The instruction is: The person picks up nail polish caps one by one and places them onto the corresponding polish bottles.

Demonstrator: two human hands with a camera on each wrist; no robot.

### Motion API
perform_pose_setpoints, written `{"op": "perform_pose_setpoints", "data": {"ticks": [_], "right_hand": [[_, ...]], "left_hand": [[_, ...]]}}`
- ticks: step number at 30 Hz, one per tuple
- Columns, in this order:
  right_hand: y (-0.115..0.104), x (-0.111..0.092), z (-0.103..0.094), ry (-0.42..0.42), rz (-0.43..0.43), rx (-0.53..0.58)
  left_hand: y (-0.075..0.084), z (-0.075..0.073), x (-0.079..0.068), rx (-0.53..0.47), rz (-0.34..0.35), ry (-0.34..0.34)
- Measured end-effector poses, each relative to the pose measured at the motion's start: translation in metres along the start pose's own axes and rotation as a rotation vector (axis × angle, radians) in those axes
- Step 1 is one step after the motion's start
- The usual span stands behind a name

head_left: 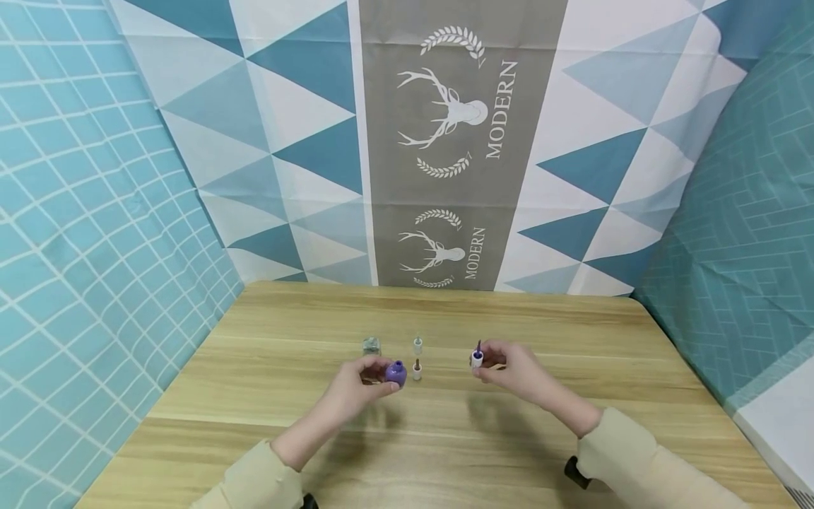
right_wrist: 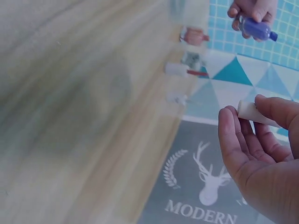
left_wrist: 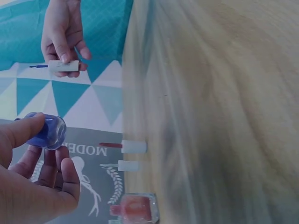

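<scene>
In the head view my left hand (head_left: 352, 387) pinches an uncapped purple nail polish bottle (head_left: 396, 375) by its sides, above the table. To the right, my right hand (head_left: 514, 367) holds a white nail polish cap (head_left: 477, 360) between thumb and fingers, its purple brush pointing up. Bottle and cap are well apart. Between the hands two more white caps stand brush-up on the table: a cap with a reddish brush (head_left: 417, 372) and a cap with a pale brush (head_left: 417, 346). A red-pink polish bottle (left_wrist: 137, 208) shows in the left wrist view; my left hand hides it in the head view.
A clear-looking glass polish bottle (head_left: 372, 345) stands just behind my left hand. The wooden table (head_left: 445, 459) ends at a patterned cloth backdrop (head_left: 439, 141). A white box-like edge (head_left: 779, 417) is at the right.
</scene>
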State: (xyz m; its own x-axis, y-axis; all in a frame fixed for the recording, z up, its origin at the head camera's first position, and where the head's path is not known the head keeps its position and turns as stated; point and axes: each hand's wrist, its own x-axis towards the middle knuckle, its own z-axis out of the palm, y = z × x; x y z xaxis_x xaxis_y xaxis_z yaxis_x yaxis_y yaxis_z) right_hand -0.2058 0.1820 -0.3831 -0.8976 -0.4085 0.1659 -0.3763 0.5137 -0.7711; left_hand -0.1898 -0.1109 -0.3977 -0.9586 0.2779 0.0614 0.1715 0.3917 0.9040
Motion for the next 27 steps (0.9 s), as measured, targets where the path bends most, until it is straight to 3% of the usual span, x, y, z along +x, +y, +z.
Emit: {"op": "perform_pose_setpoints", "data": {"ticks": [13,20,27], "right_hand": [[-0.022,-0.002,-0.037,0.105,0.009,-0.076],[-0.035,-0.008,-0.050,0.166,-0.007,-0.104],[-0.051,-0.013,-0.062,0.202,-0.007,-0.097]], "left_hand": [[0.017,-0.009,0.004,-0.054,0.016,0.060],[0.033,-0.012,0.004,-0.134,0.028,0.066],[0.047,-0.012,0.003,-0.140,0.019,0.070]]}}
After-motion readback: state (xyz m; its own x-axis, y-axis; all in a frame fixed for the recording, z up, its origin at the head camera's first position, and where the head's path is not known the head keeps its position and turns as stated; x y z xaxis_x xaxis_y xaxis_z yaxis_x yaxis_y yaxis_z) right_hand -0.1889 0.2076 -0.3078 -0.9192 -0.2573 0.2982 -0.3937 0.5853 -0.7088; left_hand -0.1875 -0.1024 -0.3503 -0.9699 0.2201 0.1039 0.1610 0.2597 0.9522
